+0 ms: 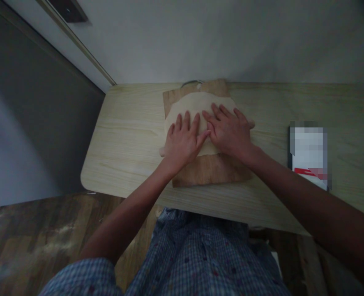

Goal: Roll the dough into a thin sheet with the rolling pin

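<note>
A pale, flat sheet of dough (197, 102) lies over the middle of a wooden board (211, 170) and reaches past its sides. My left hand (183, 137) rests flat on the dough's left half with its fingers spread. On the right half lies my right hand (229, 129), palm down, fingers apart. The thumbs meet near the middle. Rounded ends of what looks like a rolling pin (251, 124) stick out at the dough's right and left edges; its middle is hidden under the dough and hands.
The board sits on a light wood-grain table (126, 135) against a grey wall. A blurred white and red item with a dark edge (308, 148) lies to the right. A metal loop (192, 82) shows behind the board.
</note>
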Demonstrator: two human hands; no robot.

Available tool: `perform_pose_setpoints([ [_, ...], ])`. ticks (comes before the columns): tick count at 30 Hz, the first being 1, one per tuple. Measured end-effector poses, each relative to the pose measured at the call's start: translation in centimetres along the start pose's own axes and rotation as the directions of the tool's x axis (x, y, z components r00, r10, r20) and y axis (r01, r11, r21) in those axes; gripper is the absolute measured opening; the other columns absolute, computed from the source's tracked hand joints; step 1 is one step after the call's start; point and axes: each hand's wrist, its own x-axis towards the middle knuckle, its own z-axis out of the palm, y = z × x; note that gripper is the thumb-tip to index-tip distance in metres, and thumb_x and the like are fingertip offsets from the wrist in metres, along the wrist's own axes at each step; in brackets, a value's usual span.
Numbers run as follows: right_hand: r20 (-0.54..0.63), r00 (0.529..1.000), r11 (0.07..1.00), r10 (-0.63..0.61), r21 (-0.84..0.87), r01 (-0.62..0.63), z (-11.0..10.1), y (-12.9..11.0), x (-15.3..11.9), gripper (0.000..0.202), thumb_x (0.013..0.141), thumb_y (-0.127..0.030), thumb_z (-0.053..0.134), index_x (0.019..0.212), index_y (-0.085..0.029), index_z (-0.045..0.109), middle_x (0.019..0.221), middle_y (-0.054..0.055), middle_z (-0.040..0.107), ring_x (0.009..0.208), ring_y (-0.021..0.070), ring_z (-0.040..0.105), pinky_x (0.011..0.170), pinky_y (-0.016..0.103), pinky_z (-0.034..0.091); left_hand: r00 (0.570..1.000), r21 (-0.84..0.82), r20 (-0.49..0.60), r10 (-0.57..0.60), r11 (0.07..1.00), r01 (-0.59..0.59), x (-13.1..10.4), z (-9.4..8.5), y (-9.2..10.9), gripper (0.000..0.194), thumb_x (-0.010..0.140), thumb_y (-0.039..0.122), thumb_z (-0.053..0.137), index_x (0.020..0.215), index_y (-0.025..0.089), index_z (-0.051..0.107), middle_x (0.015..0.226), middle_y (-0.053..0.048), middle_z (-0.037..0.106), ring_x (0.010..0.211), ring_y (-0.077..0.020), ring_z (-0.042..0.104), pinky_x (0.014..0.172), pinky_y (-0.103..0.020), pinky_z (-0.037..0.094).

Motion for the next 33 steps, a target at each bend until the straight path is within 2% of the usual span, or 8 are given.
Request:
perform_pose_setpoints([
  [4, -0.010, 1.000, 1.000, -0.006, -0.007, 0.006, -0.2, -0.2, -0.7, 0.042, 0.087, -0.028, 0.024, 0.124, -0.022, 0.044, 0.134, 0.006, 0.040, 0.121, 0.0241, 0.037, 0.098, 0.048, 0.022, 1.000, -0.007, -0.018, -0.008, 1.000, 0.008, -0.6, -0.1, 0.4, 0.058, 0.087, 0.052, 0.020, 0.132, 0.018, 0.031, 0.138, -0.013, 0.033, 0.126, -0.0273, 0.028, 0.097, -0.043, 0.029],
  [11, -0.021, 1.000, 0.999, -0.004, 0.047, 0.005, -0.1, -0.2, -2.0, 0.044, 0.087, -0.027, 0.023, 0.126, -0.024, 0.041, 0.133, 0.004, 0.042, 0.120, 0.0242, 0.037, 0.099, 0.048, 0.019, 0.999, 0.027, -0.042, 0.002, 1.000, 0.000, -1.8, 0.3, 1.2, 0.061, 0.087, 0.050, 0.018, 0.131, 0.010, 0.032, 0.137, -0.016, 0.034, 0.126, -0.0247, 0.030, 0.097, -0.039, 0.030],
  [17, -0.033, 0.999, 0.998, 0.003, 0.070, 0.000, 0.1, -0.3, -3.2, 0.042, 0.086, -0.026, 0.025, 0.123, -0.023, 0.045, 0.132, 0.004, 0.044, 0.119, 0.0237, 0.038, 0.099, 0.048, 0.017, 0.999, 0.039, -0.049, 0.002, 0.999, 0.000, -2.9, 0.9, 1.9, 0.060, 0.088, 0.048, 0.019, 0.129, 0.006, 0.032, 0.135, -0.018, 0.035, 0.125, -0.0234, 0.033, 0.095, -0.035, 0.033],
  [33, -0.140, 0.989, 0.997, -0.049, 0.060, 0.058, 0.1, -0.5, -6.4, 0.042, 0.083, -0.022, 0.030, 0.117, -0.010, 0.052, 0.124, 0.012, 0.051, 0.109, 0.0220, 0.049, 0.095, 0.040, 0.030, 0.991, 0.029, -0.129, 0.043, 0.999, -0.040, -6.0, 1.3, 3.1, 0.054, 0.088, 0.043, 0.024, 0.126, 0.006, 0.036, 0.134, -0.017, 0.037, 0.122, -0.0246, 0.036, 0.098, -0.041, 0.029],
])
